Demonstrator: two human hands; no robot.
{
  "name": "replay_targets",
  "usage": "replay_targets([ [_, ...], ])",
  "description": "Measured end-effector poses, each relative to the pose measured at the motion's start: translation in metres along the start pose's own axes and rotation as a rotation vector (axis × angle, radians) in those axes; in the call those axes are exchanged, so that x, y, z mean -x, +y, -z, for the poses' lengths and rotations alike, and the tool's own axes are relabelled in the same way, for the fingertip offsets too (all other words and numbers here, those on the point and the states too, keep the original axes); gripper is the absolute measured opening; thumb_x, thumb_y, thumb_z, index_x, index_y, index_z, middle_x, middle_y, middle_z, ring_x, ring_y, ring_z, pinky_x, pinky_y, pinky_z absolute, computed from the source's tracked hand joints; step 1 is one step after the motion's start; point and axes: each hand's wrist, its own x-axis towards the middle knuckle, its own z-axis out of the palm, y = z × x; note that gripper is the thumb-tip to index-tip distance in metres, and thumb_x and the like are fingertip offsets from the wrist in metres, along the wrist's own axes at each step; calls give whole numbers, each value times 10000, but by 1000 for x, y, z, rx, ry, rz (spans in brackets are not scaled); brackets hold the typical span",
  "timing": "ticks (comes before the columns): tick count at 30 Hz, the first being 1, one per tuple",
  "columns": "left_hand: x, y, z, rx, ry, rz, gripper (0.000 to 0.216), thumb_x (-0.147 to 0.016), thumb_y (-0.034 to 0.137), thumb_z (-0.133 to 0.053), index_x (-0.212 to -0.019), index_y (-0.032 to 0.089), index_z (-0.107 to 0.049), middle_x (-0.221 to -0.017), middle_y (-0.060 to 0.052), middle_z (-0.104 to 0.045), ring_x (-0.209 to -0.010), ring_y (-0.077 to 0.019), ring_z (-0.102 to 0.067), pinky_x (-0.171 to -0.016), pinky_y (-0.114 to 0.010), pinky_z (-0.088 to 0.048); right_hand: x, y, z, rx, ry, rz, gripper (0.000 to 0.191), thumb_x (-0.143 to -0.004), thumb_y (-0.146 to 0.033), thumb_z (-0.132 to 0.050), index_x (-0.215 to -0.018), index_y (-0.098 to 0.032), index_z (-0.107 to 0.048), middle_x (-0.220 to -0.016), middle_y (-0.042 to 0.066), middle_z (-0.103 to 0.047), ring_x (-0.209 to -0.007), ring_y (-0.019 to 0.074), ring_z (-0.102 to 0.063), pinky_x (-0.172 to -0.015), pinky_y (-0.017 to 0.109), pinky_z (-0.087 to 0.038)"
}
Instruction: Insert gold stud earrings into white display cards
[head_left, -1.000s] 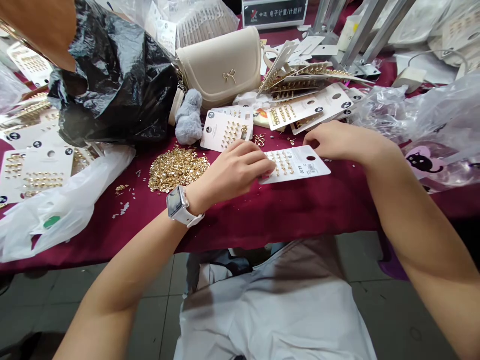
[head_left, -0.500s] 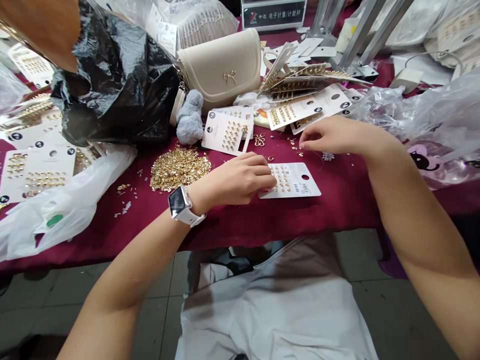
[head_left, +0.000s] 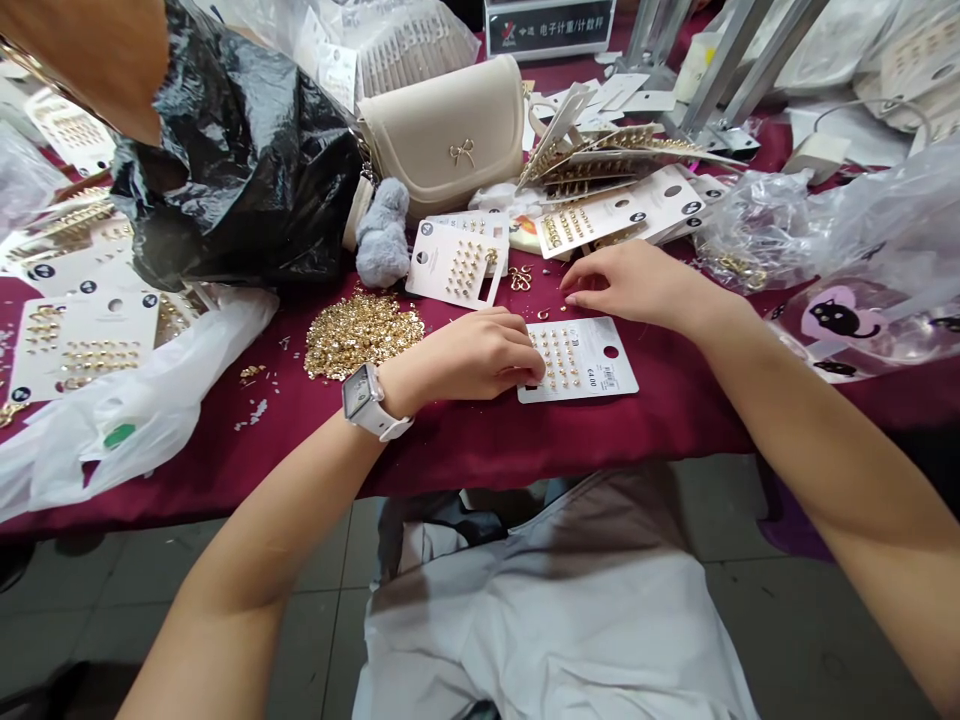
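Observation:
A white earring card (head_left: pixel 600 385) with rows of gold studs and a price label lies on the maroon cloth. My left hand (head_left: pixel 480 355), with a watch at its wrist, has curled fingers closed on the card's left end; its fingertips are partly hidden. Just above the card's top edge is my right hand (head_left: pixel 630 290), thumb and forefinger close together; anything between them is too small to make out. A pile of small gold pieces (head_left: pixel 360 335) sits left of my left hand. Gold wire-shaped pieces (head_left: pixel 520 278) lie beyond the card.
Behind my hands stand a cream handbag (head_left: pixel 442 130) with a grey plush charm (head_left: pixel 382 235) and stacked earring cards (head_left: pixel 622 210). A black plastic bag (head_left: pixel 247 170) and a white bag (head_left: pixel 172 390) lie left. Clear plastic bags (head_left: pixel 862 230) crowd the right side.
My right hand has moved left from the small gold bits to just above the card. The card has turned slightly, while my left hand stays at its left end.

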Motion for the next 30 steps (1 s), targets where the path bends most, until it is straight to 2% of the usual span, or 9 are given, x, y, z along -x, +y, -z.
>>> replay_targets([
  [3,1,-1,-1,32,7,4,213,-908,174,-507,-871,185,-716,-832,-16,-738,-783,-150,-566,-769,-269,-423,1,-2,5,27,-73,103,189,-803,-226,-574,-925,-211,-718,-942,36,-718,-851,190,-636,-745,316,-454],
  [8,2,-2,-3,72,68,-11,194,-901,190,-534,-876,160,-724,-809,-20,-738,-762,-155,-576,-756,-266,-440,1,-5,1,101,-105,129,129,-789,-170,-551,-814,-194,-675,-881,30,-690,-778,172,-605,-664,304,-428],
  [13,1,-2,-3,79,52,37,164,-889,168,-550,-854,163,-710,-800,-26,-719,-757,-141,-590,-726,-235,-440,-4,-2,-9,121,-74,116,101,-784,-151,-565,-781,-190,-659,-858,45,-669,-759,179,-589,-654,322,-424],
  [16,0,0,-2,104,53,99,94,-854,161,-601,-935,159,-648,-793,-9,-711,-756,-133,-608,-724,-232,-434,-6,1,-13,105,-58,111,69,-773,-165,-596,-749,-198,-652,-821,52,-658,-763,195,-592,-645,335,-423],
  [19,-1,2,-1,145,61,153,240,-806,114,-624,-1030,157,-550,-765,19,-700,-726,-123,-612,-705,-229,-429,-7,5,-15,78,-43,113,49,-739,-159,-630,-717,-200,-645,-769,48,-643,-723,192,-579,-625,335,-414],
  [23,0,4,-2,185,75,161,249,-786,72,-601,-1004,163,-520,-783,15,-681,-701,-98,-598,-673,-198,-428,-10,8,-14,51,2,142,59,-712,-167,-655,-671,-208,-642,-719,31,-633,-671,174,-563,-614,329,-408],
  [26,1,3,-4,213,84,166,236,-775,69,-605,-974,160,-516,-778,15,-668,-683,-85,-589,-652,-176,-426,-3,-1,-9,-30,48,157,69,-738,-188,-632,-678,-218,-650,-748,32,-657,-703,178,-584,-639,335,-430],
  [30,3,2,-5,212,75,181,252,-776,87,-613,-990,170,-507,-773,26,-676,-656,-80,-586,-626,-168,-416,29,-31,-8,-311,191,195,85,-812,-235,-587,-767,-201,-650,-823,36,-673,-761,171,-604,-724,330,-483],
])
